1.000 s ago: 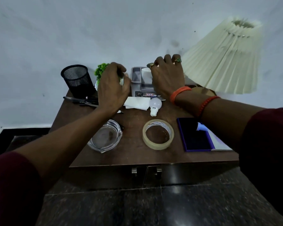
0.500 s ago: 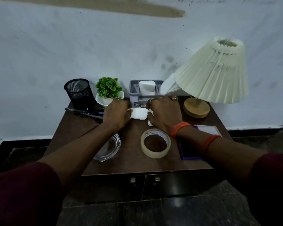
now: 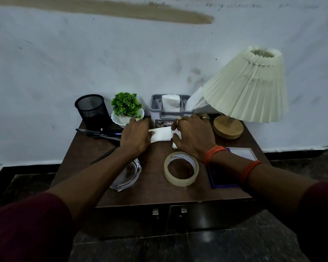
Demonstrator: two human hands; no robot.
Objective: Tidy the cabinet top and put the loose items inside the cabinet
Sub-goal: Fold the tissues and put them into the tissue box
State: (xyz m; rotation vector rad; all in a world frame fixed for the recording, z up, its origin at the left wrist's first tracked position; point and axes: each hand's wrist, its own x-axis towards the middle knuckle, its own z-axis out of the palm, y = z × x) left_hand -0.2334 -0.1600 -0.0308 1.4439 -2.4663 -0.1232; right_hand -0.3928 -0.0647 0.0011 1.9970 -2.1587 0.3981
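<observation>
**Hands off the organizer, now closing on the white paper**

We are now working the folded white paper [image 3: 161,136], lying flat on the cabinet top [image 3: 153,191] just in front of the grey organizer [image 3: 166,118]. A second ago both our hands were up at the back, on the organizer and by the plant; they are now pulled forward and down onto the paper — so we are reading the organizer as squared away and the loose-item pickup as starting.

Left hand [image 3: 135,138] is covering the paper's left edge, fingers curled down over it. Right hand [image 3: 194,137] is on the right edge, fingers [image 3: 175,138] bent and pinching toward the paper. The bulb that was showing beside the paper earlier is now mostly hidden — only a white bit is peeking out under our right hand, so we cannot tell whether we are gripping it too. Neither hand is clenched hard; contact on the paper from both sides, lift not yet visible.

Around that, the loose items are waiting: tape roll [image 3: 181,169] near the front centre, glass ashtray [image 3: 126,176] under our left forearm, pens [image 3: 100,134] at the left by the mesh cup [image 3: 92,110], purple notebook [image 3: 235,167] under our right wrist. Plant [image 3: 126,107] and lamp [image 3: 244,89] are sitting at the back.

Cabinet doors [image 3: 169,218] are shut — nothing is inside yet, so we are judging the task early.
</observation>
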